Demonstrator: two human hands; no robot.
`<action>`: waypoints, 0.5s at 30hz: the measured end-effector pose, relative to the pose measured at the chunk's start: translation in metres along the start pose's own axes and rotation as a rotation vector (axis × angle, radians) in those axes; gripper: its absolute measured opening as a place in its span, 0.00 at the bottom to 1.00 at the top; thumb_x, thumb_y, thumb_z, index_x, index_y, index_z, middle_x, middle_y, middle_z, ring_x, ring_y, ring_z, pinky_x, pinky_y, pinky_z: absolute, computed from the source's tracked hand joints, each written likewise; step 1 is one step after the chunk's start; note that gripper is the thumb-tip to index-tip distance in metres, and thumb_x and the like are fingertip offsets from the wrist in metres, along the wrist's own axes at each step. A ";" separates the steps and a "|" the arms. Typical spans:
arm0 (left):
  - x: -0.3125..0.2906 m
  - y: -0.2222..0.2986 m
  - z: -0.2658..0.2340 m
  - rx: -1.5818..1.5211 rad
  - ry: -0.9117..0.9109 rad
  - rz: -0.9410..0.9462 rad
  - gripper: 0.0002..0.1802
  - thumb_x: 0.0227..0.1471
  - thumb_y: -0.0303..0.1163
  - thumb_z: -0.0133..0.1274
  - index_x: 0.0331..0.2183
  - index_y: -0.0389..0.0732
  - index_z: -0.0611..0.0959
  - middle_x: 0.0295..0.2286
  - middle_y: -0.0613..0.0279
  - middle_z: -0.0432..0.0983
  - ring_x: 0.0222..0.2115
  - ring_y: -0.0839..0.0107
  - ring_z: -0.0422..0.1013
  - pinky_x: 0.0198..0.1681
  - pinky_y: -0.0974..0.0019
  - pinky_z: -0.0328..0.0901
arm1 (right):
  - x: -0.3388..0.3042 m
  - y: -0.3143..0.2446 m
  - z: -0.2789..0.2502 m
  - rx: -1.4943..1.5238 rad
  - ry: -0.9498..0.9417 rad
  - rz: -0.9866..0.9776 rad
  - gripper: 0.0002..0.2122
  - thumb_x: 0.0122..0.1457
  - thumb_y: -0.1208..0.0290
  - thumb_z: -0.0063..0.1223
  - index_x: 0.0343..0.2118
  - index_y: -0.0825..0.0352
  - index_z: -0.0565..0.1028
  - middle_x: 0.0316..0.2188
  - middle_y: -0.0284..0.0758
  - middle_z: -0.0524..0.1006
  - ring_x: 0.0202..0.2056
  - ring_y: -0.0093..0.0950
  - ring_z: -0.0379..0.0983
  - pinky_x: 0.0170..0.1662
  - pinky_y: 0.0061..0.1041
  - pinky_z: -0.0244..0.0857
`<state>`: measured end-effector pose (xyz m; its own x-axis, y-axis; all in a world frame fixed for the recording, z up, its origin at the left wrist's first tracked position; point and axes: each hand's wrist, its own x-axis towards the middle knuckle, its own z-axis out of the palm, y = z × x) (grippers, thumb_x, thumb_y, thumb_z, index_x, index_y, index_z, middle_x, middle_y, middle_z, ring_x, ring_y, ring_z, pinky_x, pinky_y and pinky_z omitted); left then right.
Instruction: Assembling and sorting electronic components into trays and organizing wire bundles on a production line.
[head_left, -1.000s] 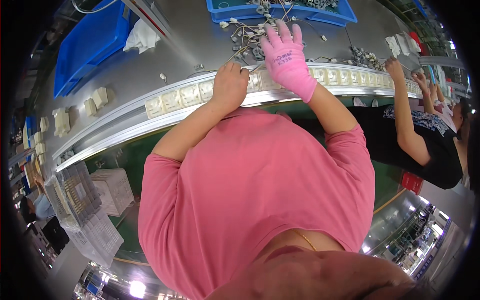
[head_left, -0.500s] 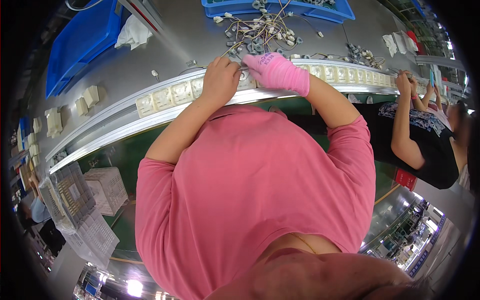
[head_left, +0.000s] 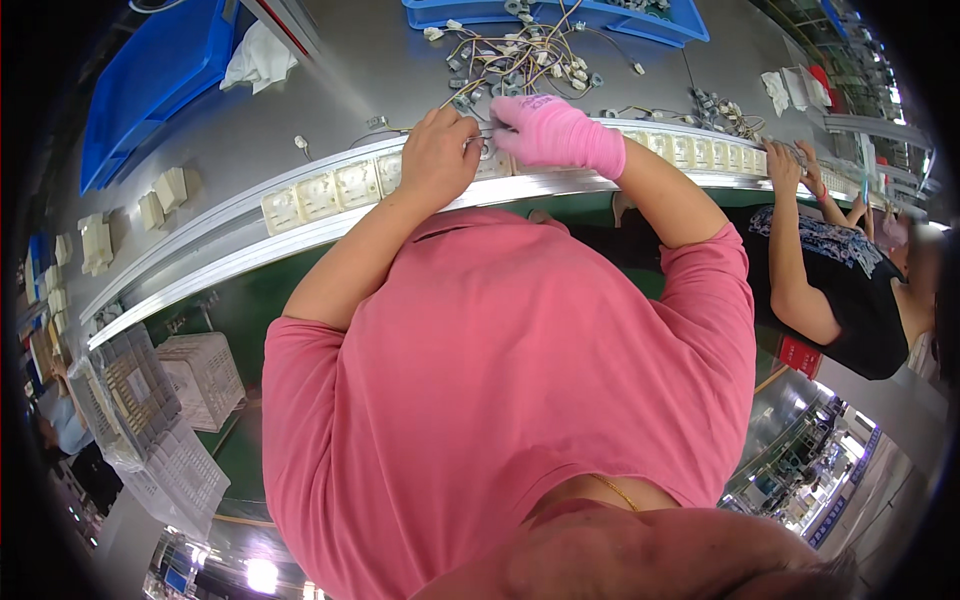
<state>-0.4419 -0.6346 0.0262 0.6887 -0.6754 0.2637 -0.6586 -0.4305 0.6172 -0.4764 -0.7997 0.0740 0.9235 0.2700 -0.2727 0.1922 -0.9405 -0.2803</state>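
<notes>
My bare left hand [head_left: 440,150] rests over a row of off-white plastic housings [head_left: 318,196] set along a metal rail. Its fingers are bent and closed; what they grip is hidden. A thin wire [head_left: 378,134] runs to its back edge. Facing it, my right hand [head_left: 555,135], in a pink glove, has its fingertips pinched together over the same row. Whatever lies in that pinch is too small to make out. Between the hands, a small grey round part [head_left: 488,150] shows in one housing. Just beyond lies a tangled pile of wires with white connectors and grey parts [head_left: 525,60].
Blue trays stand at the back [head_left: 460,14] and far left [head_left: 150,90], with a white cloth [head_left: 258,58] beside the latter. Loose housings [head_left: 95,243] sit on the left. Plastic crates [head_left: 200,375] stand below the bench. A co-worker's hands [head_left: 785,165] work at the right.
My right hand has turned slightly, its gloved fingers now curled further inward. My left hand stays nearly in place. The co-worker's hands have moved left, to the rail.
</notes>
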 end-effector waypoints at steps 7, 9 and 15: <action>0.000 -0.001 0.001 -0.030 0.034 0.023 0.03 0.38 0.28 0.51 0.21 0.40 0.75 0.23 0.62 0.65 0.30 0.63 0.63 0.32 0.62 0.59 | -0.012 -0.026 0.000 -0.377 0.060 -0.037 0.08 0.48 0.69 0.44 0.31 0.65 0.65 0.28 0.38 0.71 0.31 0.33 0.71 0.32 0.32 0.63; -0.001 -0.001 0.001 -0.037 0.068 0.037 0.02 0.38 0.27 0.51 0.21 0.40 0.74 0.22 0.62 0.65 0.29 0.63 0.63 0.30 0.62 0.58 | -0.012 -0.016 -0.005 -0.434 0.029 -0.079 0.08 0.47 0.70 0.44 0.31 0.65 0.65 0.29 0.37 0.71 0.32 0.33 0.71 0.31 0.32 0.63; -0.001 -0.002 0.002 -0.051 0.079 0.048 0.02 0.39 0.27 0.50 0.21 0.40 0.74 0.22 0.61 0.65 0.28 0.62 0.63 0.30 0.62 0.58 | -0.005 0.001 -0.012 -0.585 0.153 -0.171 0.10 0.45 0.74 0.45 0.32 0.64 0.63 0.28 0.35 0.69 0.30 0.32 0.70 0.30 0.32 0.62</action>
<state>-0.4425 -0.6344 0.0232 0.6800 -0.6444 0.3498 -0.6760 -0.3664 0.6393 -0.4767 -0.8046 0.0857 0.8923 0.4350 -0.1211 0.4515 -0.8554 0.2537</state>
